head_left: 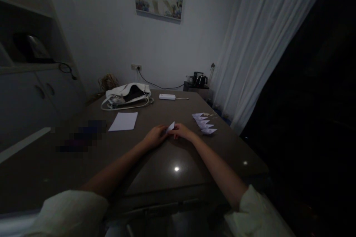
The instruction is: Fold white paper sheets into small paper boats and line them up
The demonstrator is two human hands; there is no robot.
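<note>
Between my two hands, just above the middle of the table, is a small piece of folded white paper with a pointed tip standing up. My left hand is closed on its left side, fingers bent around the edge. From the right, my right hand pinches the same paper, with its fingertips partly hidden. Several folded paper boats stand in a row to the right of my hands. A stack of white paper lies flat to the left.
A white handbag sits at the table's far left. Near the back edge lies a white power bank with a short cord. Small beige scraps are beside the boats. A blurred dark patch covers something at left.
</note>
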